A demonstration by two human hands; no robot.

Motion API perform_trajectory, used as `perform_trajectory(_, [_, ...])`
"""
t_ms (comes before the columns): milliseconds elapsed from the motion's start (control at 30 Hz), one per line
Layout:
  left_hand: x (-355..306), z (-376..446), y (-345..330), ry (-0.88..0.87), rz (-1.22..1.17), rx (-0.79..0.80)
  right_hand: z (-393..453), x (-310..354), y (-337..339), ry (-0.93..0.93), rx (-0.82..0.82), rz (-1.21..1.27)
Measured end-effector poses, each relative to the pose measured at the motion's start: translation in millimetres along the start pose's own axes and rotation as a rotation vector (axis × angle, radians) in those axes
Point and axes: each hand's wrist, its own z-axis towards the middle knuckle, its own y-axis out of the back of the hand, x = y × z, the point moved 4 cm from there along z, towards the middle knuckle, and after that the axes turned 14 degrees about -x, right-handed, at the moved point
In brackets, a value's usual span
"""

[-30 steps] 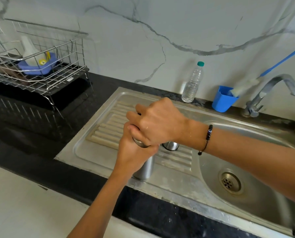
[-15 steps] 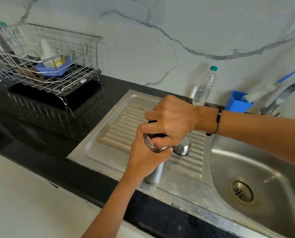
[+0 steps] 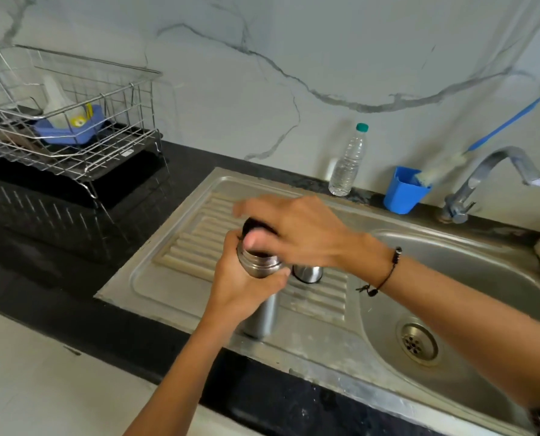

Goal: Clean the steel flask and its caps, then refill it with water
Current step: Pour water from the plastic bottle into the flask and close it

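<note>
The steel flask (image 3: pixel 264 313) stands upright on the sink's ribbed draining board (image 3: pixel 196 243). My left hand (image 3: pixel 246 284) grips its upper body just below the neck. My right hand (image 3: pixel 297 234) is over the flask's mouth, thumb and fingers on the black inner cap (image 3: pixel 256 226), with the fingers blurred and partly spread. The steel outer cap (image 3: pixel 308 273) stands on the draining board just right of the flask, partly hidden by my right wrist.
A clear plastic water bottle (image 3: pixel 348 162) and a blue cup (image 3: pixel 403 190) holding a blue-handled brush stand by the wall. The tap (image 3: pixel 488 177) rises over the sink basin (image 3: pixel 451 294) at right. A wire dish rack (image 3: pixel 64 121) sits on the black counter at left.
My right hand has turned on the black cap and its fingers have spread out. The left hand keeps its grip on the flask. The camera view shifted slightly.
</note>
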Motion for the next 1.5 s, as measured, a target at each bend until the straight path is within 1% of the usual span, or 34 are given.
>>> perform_trajectory(33, [-0.1, -0.4, 0.4, 0.005, 0.013, 0.003, -3.7, -3.7, 5.8, -0.11, -0.065, 0.15])
perform_trajectory(67, [-0.7, -0.7, 0.6, 0.011, 0.025, 0.007, -7.3, -15.3, 10.5, -0.234, -0.115, 0.236])
perform_trajectory(100, [-1.4, -0.7, 1.0, 0.013, 0.035, 0.011, -15.5, -35.1, 9.6, -0.356, -0.178, 0.265])
perform_trajectory(133, [-2.2, -0.6, 1.3, 0.009, 0.044, 0.013, -23.8, -48.5, 7.3, -0.406, -0.151, 0.162])
perform_trajectory(167, [-2.3, -0.4, 1.4, 0.007, 0.051, 0.015, -36.1, -63.5, -5.0, -0.482, -0.044, 0.065])
perform_trajectory(233, [-2.5, -0.4, 1.3, 0.006, 0.067, 0.018, -62.8, -89.4, -41.7, -0.551, 0.34, -0.16])
perform_trajectory(267, [-2.6, -0.4, 1.5, 0.006, 0.073, 0.016, -73.2, -94.9, -56.6, -0.554, 0.475, -0.198])
perform_trajectory(300, [-2.6, -0.5, 1.6, 0.008, 0.077, 0.014, -81.4, -97.6, -67.0, -0.563, 0.553, -0.215])
perform_trajectory(367, [-2.1, -0.5, 2.0, 0.02, 0.081, 0.013, -87.9, -98.4, -80.1, -0.572, 0.594, -0.219])
perform_trajectory(467, [-1.9, -0.3, 2.0, 0.02, 0.085, 0.019, -88.4, -98.1, -95.1, -0.554, 0.587, -0.215])
perform_trajectory(600, [-0.3, 0.3, 2.2, 0.025, 0.092, 0.019, -76.8, -93.0, -86.6, -0.54, 0.497, -0.101])
perform_trajectory(633, [-0.3, 0.9, 2.2, 0.025, 0.095, 0.017, -67.4, -91.3, -74.0, -0.528, 0.446, -0.071])
perform_trajectory(667, [0.0, 1.1, 2.3, 0.025, 0.097, 0.012, -54.9, -87.5, -57.4, -0.512, 0.362, -0.024])
perform_trajectory(733, [0.0, 1.1, 1.9, 0.027, 0.098, 0.008, -25.2, -77.2, -11.1, -0.524, 0.186, 0.141])
perform_trajectory(767, [0.1, 0.8, 2.3, 0.024, 0.1, 0.01, -10.4, -69.2, 13.8, -0.53, 0.125, 0.257])
perform_trajectory(833, [-1.6, 0.2, 2.5, 0.012, 0.102, 0.018, 12.4, -48.2, 61.0, -0.488, 0.082, 0.515])
perform_trajectory(867, [-2.0, -0.4, 2.4, 0.012, 0.101, 0.023, 19.7, -35.6, 79.8, -0.411, 0.108, 0.586])
perform_trajectory(933, [-2.2, -0.8, 2.3, 0.009, 0.089, 0.025, 27.9, -10.6, 102.2, -0.236, 0.235, 0.557])
perform_trajectory(967, [-1.6, -0.8, 2.7, 0.008, 0.083, 0.024, 29.9, -0.5, 103.5, -0.168, 0.292, 0.486])
perform_trajectory(1067, [0.8, 0.8, 2.8, 0.013, 0.061, 0.034, 32.0, 21.3, 90.4, 0.018, 0.388, 0.295])
perform_trajectory(1100, [1.4, 1.2, 2.6, 0.011, 0.053, 0.038, 31.9, 25.1, 84.8, 0.043, 0.406, 0.266])
perform_trajectory(1233, [-0.5, 2.2, 1.4, -0.038, 0.043, 0.034, 27.5, 28.6, 74.9, 0.015, 0.444, 0.186])
perform_trajectory(1367, [7.4, 4.5, 0.5, -0.025, 0.069, 0.025, 25.8, 36.1, 56.7, 0.138, 0.37, 0.078])
perform_trajectory(1500, [4.7, 2.6, 0.9, -0.034, 0.051, 0.009, 26.1, 35.8, 53.6, 0.129, 0.401, 0.035])
